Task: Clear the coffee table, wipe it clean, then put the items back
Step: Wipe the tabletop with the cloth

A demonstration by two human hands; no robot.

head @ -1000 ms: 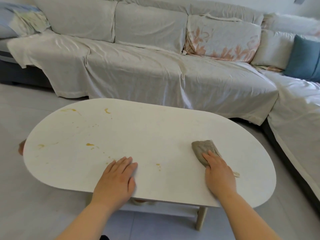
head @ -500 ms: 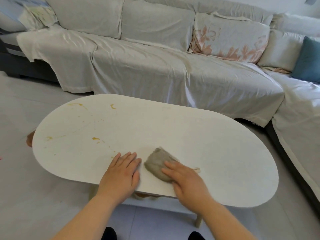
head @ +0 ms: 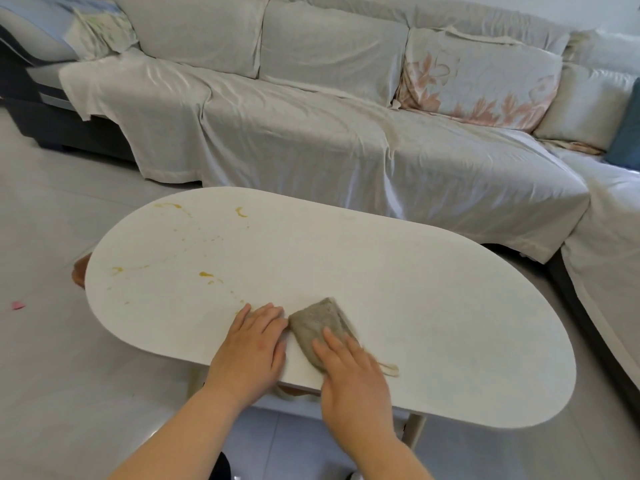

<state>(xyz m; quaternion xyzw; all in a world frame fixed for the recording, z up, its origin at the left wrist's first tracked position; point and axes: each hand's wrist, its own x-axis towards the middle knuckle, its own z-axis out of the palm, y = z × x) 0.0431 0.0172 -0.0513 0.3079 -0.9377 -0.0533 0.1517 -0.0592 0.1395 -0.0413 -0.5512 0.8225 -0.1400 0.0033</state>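
The white oval coffee table (head: 398, 282) fills the middle of the view. A folded grey-brown cloth (head: 320, 322) lies near its front edge. My right hand (head: 349, 372) presses flat on the cloth's near part with straight fingers. My left hand (head: 251, 348) rests flat on the tabletop just left of the cloth, its fingertips close to the cloth's corner. Yellow-orange stains (head: 206, 274) dot the left half of the tabletop, with more stains (head: 241, 211) near the far left edge.
A long sofa under a pale sheet (head: 311, 140) runs behind the table and turns along the right side (head: 609, 237). A patterned cushion (head: 481, 84) leans on its back. A brown object (head: 79, 271) shows past the table's left end. A small pink scrap (head: 17, 305) lies on the floor.
My right hand slid the cloth from the table's right side leftwards to beside my left hand. A small stain near the front edge is gone. The view has shifted left.
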